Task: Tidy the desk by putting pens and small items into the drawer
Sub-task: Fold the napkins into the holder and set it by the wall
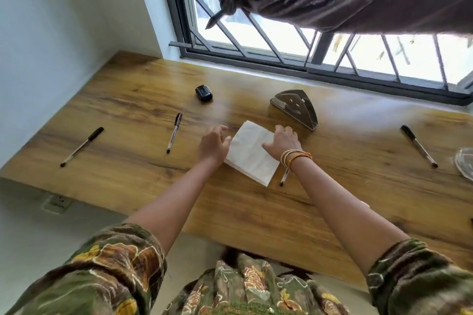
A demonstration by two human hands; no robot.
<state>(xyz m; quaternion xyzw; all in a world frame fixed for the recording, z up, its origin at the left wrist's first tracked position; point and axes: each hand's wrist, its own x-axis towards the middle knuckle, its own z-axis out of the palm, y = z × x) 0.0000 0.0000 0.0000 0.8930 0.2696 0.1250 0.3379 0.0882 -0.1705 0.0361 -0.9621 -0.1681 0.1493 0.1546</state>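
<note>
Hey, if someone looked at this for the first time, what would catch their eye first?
Probably the white napkin at the middle of the desk, with the left hand and right hand at its sides. Next, pens scattered across the desk, such as the far-left pen.

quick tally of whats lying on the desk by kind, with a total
pens: 4
stack of white napkins: 1
metal napkin holder: 1
small black case: 1
clear item at the right edge, cut off: 1
total: 8
</note>
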